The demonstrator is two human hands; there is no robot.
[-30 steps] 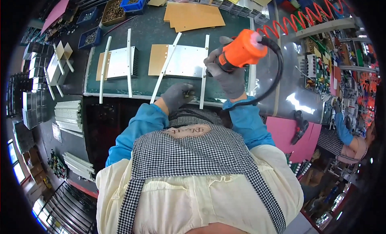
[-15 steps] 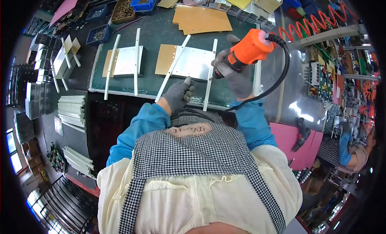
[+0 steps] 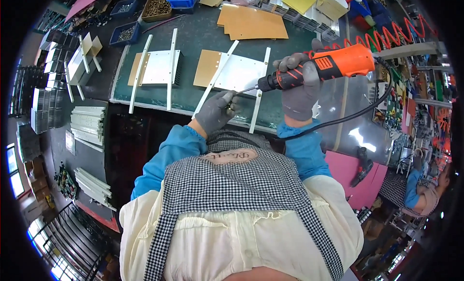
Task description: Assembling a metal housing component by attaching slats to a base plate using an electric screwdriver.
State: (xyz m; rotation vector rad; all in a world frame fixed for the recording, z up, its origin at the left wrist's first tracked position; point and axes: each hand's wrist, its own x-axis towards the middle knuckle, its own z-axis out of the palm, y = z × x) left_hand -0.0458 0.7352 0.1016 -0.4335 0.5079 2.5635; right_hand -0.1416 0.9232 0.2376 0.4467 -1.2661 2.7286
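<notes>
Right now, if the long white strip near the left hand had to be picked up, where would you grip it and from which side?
Probably at its near end, from the person's side. The white strip lies flat and slanted on the green mat, its far part across the pale panel. The near end by the gloved left hand reaches the mat's edge, so fingers could pinch its narrow width there. The right hand holds the orange screwdriver.

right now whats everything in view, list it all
electric screwdriver: 1, orange and black, in the right hand over the near assembly
panel assemblies: 2, tan and white with white rails, on the green mat
green mat: 1, dark green, on the bench
tan sheets: a small stack, far side of the mat
parts bins: several, blue and brown, far edge
coiled hose: 1, red-orange, far right
left hand: grey glove, by the screwdriver tip
right hand: grey glove, gripping the screwdriver
</notes>
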